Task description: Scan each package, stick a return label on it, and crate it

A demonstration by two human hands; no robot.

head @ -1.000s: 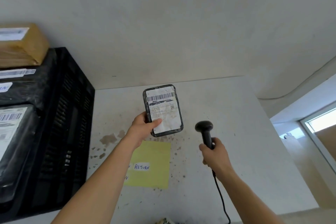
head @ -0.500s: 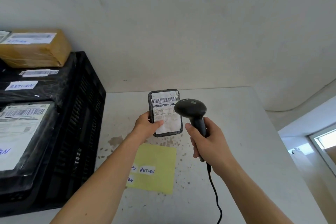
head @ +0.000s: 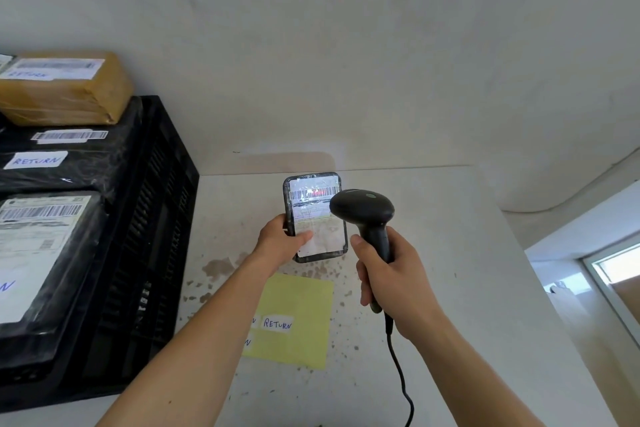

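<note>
My left hand (head: 281,240) holds a small black-wrapped package (head: 313,218) upright above the table, its white shipping label facing me. A red scan line glows across the barcode at its top. My right hand (head: 394,276) grips the handle of a black corded barcode scanner (head: 363,210), whose head is close to the package's right side and covers part of it. Below on the table lies a yellow sheet (head: 298,319) carrying white "RETURN" labels (head: 277,324). The black crate (head: 149,246) stands at the left.
The crate holds several packages: a brown box (head: 65,87) and black-wrapped parcels (head: 69,149) bearing RETURN labels. The white stained table (head: 467,288) ends at a wall behind and drops off at the right, where a window (head: 616,270) shows. The scanner cable (head: 401,378) trails toward me.
My right hand raised the scanner from low beside the package up to its barcode. A red scan line now lights the label. The view shifted, showing more of the crate.
</note>
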